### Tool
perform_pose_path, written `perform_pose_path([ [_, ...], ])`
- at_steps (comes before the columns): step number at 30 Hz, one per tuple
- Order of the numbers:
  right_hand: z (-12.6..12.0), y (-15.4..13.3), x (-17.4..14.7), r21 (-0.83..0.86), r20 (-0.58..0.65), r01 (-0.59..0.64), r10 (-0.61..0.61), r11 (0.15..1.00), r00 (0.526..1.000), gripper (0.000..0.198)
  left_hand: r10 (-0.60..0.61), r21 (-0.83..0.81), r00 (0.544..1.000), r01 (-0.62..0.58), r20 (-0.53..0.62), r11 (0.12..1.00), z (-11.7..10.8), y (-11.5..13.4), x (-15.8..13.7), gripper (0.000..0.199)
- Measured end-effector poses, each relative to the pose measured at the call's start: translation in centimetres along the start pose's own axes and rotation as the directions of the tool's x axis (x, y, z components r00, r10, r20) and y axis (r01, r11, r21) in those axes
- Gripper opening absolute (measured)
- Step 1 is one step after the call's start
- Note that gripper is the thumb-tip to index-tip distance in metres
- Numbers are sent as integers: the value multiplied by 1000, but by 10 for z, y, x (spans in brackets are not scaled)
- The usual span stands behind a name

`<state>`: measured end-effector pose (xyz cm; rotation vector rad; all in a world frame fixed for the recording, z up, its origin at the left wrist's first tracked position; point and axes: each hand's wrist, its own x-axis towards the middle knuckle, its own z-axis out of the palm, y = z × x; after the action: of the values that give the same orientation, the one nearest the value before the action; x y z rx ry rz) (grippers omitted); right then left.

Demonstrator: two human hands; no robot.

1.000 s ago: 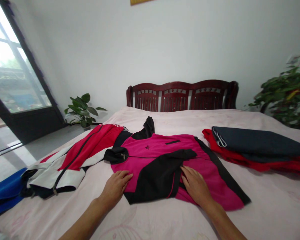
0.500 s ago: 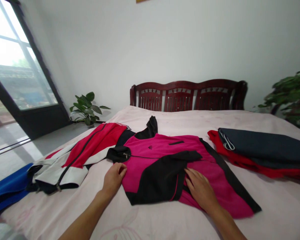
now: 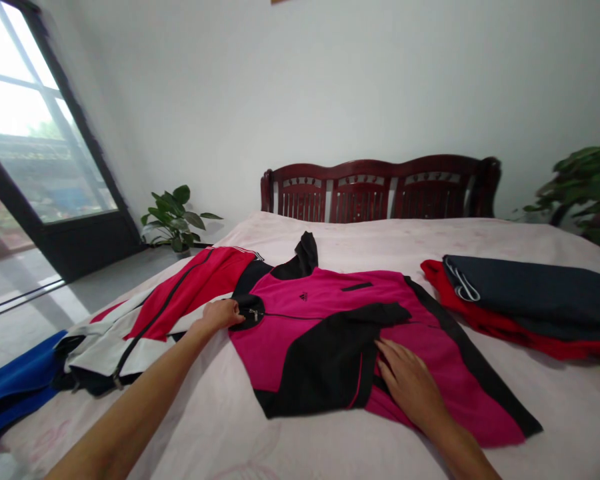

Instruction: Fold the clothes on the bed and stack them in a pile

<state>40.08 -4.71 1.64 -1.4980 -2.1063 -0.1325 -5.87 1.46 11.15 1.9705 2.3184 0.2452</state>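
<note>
A magenta and black zip jacket (image 3: 260, 360) lies spread on the bed, its collar toward the left and one black sleeve (image 3: 320, 360) folded across its front. My left hand (image 3: 223, 313) is closed in a pinch on the jacket's black collar, beside the zipper pull. Further right, my right hand (image 3: 413, 380) rests with outstretched fingers on the magenta body, its fingertips touching the edge of the folded sleeve. The other black sleeve (image 3: 306, 253) sticks out beyond the far side of the collar.
A red and white jacket (image 3: 190, 273) lies to the left, against the magenta one, with a blue garment (image 3: 20, 373) at the bed's left edge. Folded dark trousers (image 3: 530, 293) sit on a red garment (image 3: 480, 320) at right. The wooden headboard (image 3: 360, 193) stands behind.
My left hand has moved left and away from me, from the jacket's near shoulder edge to its collar. The right hand stays on the jacket near the sleeve edge.
</note>
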Motion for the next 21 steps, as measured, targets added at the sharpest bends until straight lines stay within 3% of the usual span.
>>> perform_pose_path([
  [4, 0, -1, 0, 2, -10, 3, -3, 1000, 1000, 41, 69, -171, 996, -57, 65, 984, -5, 5, 6, 14],
  [11, -2, -1, -1, 47, 8, -28, 28, 998, 1000, 42, 81, -506, 957, 76, 280, 859, -6, -1, 0, 54],
  [14, -15, -9, 4, 158, -81, -40, 53, 987, 995, 40, 110, -554, 920, 128, 376, 823, -7, 0, 2, 53],
  [17, -37, -40, 20, 284, -177, 50, 1, 957, 984, 35, 157, -576, 899, 122, 410, 808, -10, 7, 2, 42],
  [21, -47, -106, 58, 455, -33, 202, -210, 867, 977, 32, 230, -632, 891, 78, 390, 771, -19, 17, -3, 35],
])
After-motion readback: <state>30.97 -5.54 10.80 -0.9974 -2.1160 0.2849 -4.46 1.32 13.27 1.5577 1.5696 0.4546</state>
